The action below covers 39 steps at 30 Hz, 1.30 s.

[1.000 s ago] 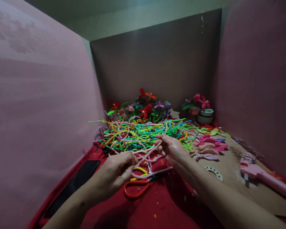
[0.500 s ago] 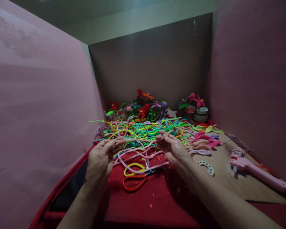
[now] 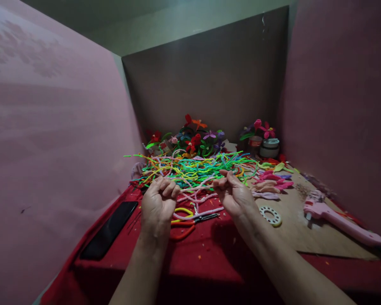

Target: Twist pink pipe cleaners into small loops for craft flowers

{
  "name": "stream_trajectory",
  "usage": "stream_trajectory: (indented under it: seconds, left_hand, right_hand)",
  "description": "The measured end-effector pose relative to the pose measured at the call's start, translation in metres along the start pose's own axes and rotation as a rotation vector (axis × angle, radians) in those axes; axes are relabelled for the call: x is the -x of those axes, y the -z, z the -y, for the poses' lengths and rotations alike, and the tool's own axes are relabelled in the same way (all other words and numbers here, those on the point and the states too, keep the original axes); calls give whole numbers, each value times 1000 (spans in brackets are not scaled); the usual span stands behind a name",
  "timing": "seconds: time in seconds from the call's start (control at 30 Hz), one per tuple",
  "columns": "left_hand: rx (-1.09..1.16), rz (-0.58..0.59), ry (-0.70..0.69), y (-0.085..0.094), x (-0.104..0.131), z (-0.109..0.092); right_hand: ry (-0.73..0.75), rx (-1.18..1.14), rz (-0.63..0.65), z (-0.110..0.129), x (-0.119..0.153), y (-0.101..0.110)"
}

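Observation:
My left hand (image 3: 160, 201) is closed in front of the heap of coloured pipe cleaners (image 3: 193, 169), left of centre. To its right, my right hand (image 3: 235, 195) has its fingers curled together. A pale pink pipe cleaner (image 3: 198, 188) runs between the two hands, its ends hidden by the fingers. Below it, more pink pipe cleaners lie on the red cloth (image 3: 206, 258). Scissors (image 3: 184, 223) with yellow and orange handles rest there, partly behind my left hand.
A black phone (image 3: 109, 231) lies at the left. On the brown board (image 3: 320, 237) are a pink glue gun (image 3: 339, 218), a white ring with holes (image 3: 271, 216) and fuzzy petals (image 3: 273, 182). Fuzzy flowers (image 3: 193, 142) and a lidded jar (image 3: 269, 148) stand at the back.
My left hand has moved right, closer to my right hand, and its fingers have curled in. The pink strand between them spans less. More of the phone and the white ring shows.

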<state>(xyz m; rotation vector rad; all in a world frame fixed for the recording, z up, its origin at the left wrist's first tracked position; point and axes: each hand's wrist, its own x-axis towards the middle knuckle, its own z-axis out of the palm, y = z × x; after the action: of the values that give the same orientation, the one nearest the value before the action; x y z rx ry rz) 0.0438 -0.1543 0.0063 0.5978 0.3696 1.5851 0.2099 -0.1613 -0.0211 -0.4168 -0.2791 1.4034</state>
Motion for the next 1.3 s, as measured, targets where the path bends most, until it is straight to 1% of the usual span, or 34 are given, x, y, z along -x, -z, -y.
stream_trajectory:
  seconds: [0.07,0.13,0.23,0.33,0.37,0.43,0.53,0.6,0.7,0.77,0.83,0.93,1.0,1.07,1.17,1.3]
  left_hand:
    - [-27,23,-11,3,4,3]
    - [-42,41,-29,5,8,6]
    - [-58,64,-66,5,10,9]
    - [-84,70,-100,3,7,11]
    - [-100,64,-87,1,5,12]
    - [-152,72,-20,-4,0,13]
    - [-287,163,104,-16,-5,14]
    - [-408,221,150,-25,-7,16]
    - [-580,289,203,-34,-12,21]
    - [-662,348,237,-37,-17,27]
    - [-742,398,278,-37,-21,33]
    - [-858,429,344,-38,-24,42]
    - [-907,437,343,-38,-25,46]
    - [-901,418,285,-37,-27,48]
    - [-751,350,189,-35,-31,48]
    - [-523,315,183,-29,-40,47]
  right_hand:
    - [-5,-2,-20,5,-1,-4]
    - [-15,-4,-6,7,-2,-7]
    - [7,7,49,5,-3,-7]
    - [24,47,119,0,-5,-2]
    - [18,64,142,-1,-6,0]
    - [-3,93,183,-2,-6,3]
    - [-18,147,237,-1,-5,6]
    - [-15,200,268,1,-3,8]
    - [-10,283,261,2,-1,10]
    - [-7,327,243,2,-1,12]
    - [-4,359,252,1,-1,14]
    - [-9,382,305,0,-2,16]
    - [-19,403,333,0,-2,16]
    - [-19,430,334,0,-2,17]
    - [-6,493,289,2,-2,19]
    - [-29,632,249,1,-4,23]
